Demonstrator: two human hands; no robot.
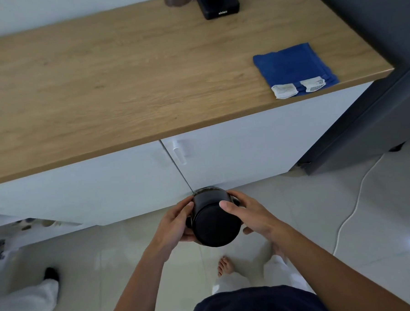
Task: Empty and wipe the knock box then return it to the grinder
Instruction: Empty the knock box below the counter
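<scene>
I hold the knock box [214,216] below the tabletop [124,88] edge, left hand [176,225] and right hand [247,215] fingers clamped on its sides. It looks rigid, smooth, possibly slippery; grip the sidewall firmly.

I have one view only, from the camera on the person's head, wide-angle and tipped steeply forward and down. It faces a wooden counter [129,83] and the white cabinet doors [234,149] below it, from close in. The tiled floor [320,208] fills the lower part, and straight lines bow towards the edges.
</scene>
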